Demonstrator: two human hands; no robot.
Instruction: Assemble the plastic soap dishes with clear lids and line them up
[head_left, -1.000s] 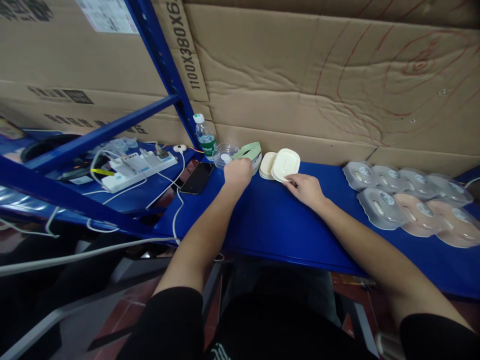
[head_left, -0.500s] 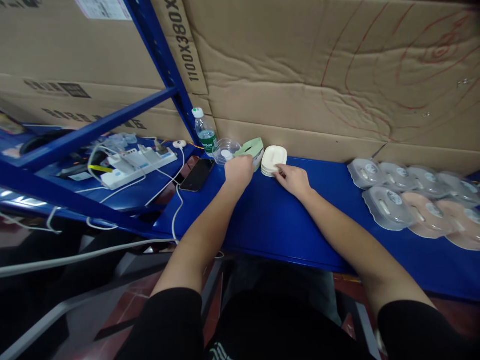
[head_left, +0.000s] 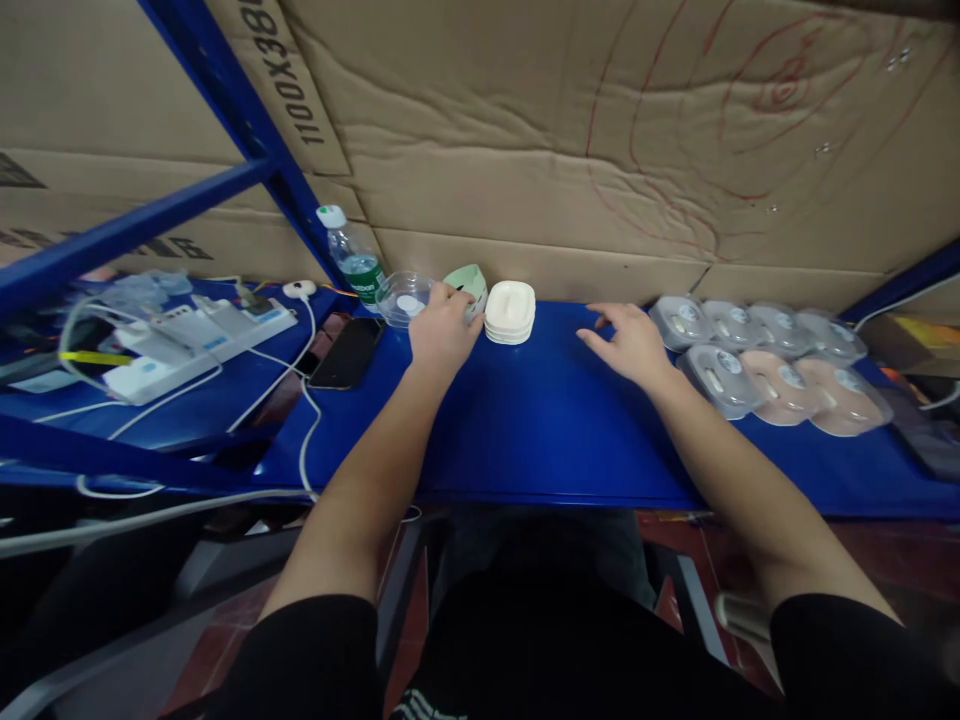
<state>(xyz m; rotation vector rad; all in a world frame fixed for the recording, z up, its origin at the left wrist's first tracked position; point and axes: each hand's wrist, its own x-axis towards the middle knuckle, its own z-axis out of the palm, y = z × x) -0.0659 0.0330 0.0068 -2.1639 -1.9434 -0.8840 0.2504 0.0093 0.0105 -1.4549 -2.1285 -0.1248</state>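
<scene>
My left hand (head_left: 444, 335) is in front of a light green open container (head_left: 469, 282), its fingers loosely bent and apart, with no object visible in them. They partly cover the container and a clear plastic bowl-like piece (head_left: 405, 297) behind. Just right of those fingertips stands a short stack of cream square lids (head_left: 511, 308), with a small gap or light touch that I cannot tell apart. My right hand (head_left: 630, 342) hovers over the blue shelf (head_left: 547, 430), fingers spread and nothing in them, between the stack and several clear-lidded containers (head_left: 724, 380).
A water bottle (head_left: 356, 262) stands at the back left beside a blue post. Before it lies a black phone (head_left: 347, 352), with a white cable nearby. Further left is a white power strip (head_left: 199, 345) with plugs. A cardboard wall (head_left: 480, 200) closes the back.
My right hand has left the cream stack and moved right, its fingers spreading. My left hand has loosened from its closed shape by the green container. The whole view has shifted to the right.
</scene>
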